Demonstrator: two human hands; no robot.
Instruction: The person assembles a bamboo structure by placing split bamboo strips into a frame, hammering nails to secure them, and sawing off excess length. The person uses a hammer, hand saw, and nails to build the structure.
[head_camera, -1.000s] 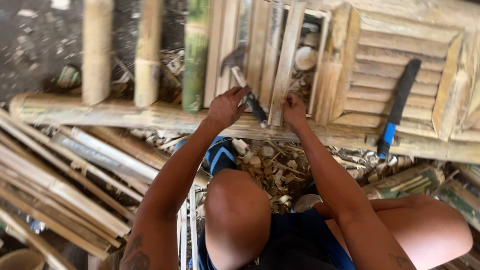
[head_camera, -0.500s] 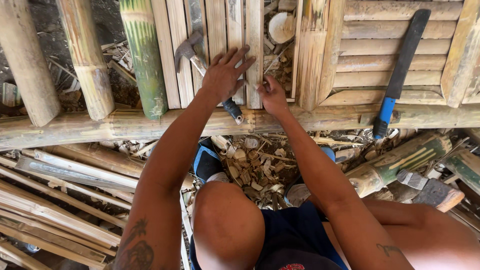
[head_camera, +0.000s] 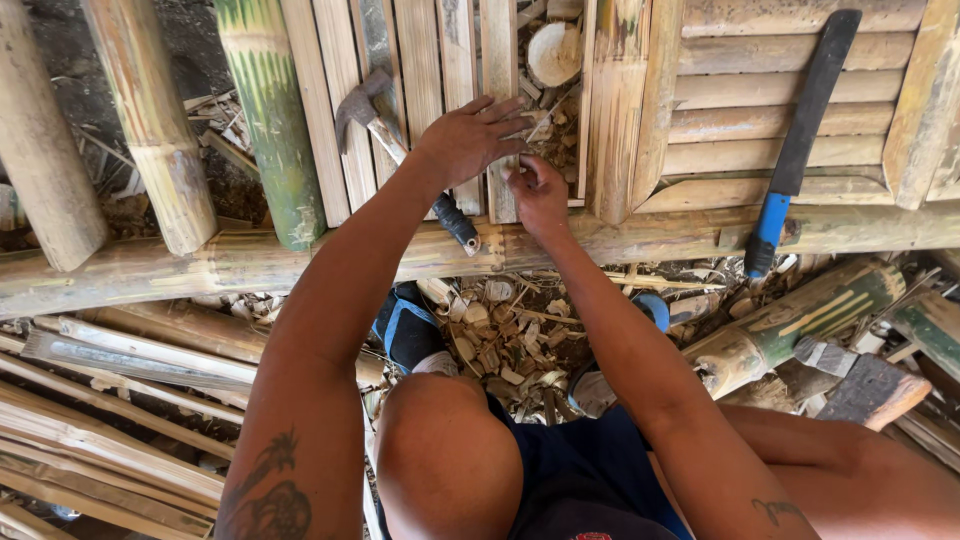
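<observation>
The left hand has been spread further across the bamboo slats, fingers released and flat; a slat is being pinched, seemingly, by the right hand at the frame's crossbeam. The hammer is lying unused; several slats are being left unfixed.

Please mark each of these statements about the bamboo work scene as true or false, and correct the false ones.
1. The left hand lies flat on the bamboo slats. True.
2. The hammer is held up in the air by the right hand. False: it lies on the slats, its handle passing under the left forearm, and the right hand is closed against the end of a slat.
3. A long blade with a blue handle rests on the slatted panel at the right. True.
4. The green bamboo pole lies to the right of both hands. False: it lies to their left.
5. The ground under the frame has bamboo chips on it. True.
</observation>
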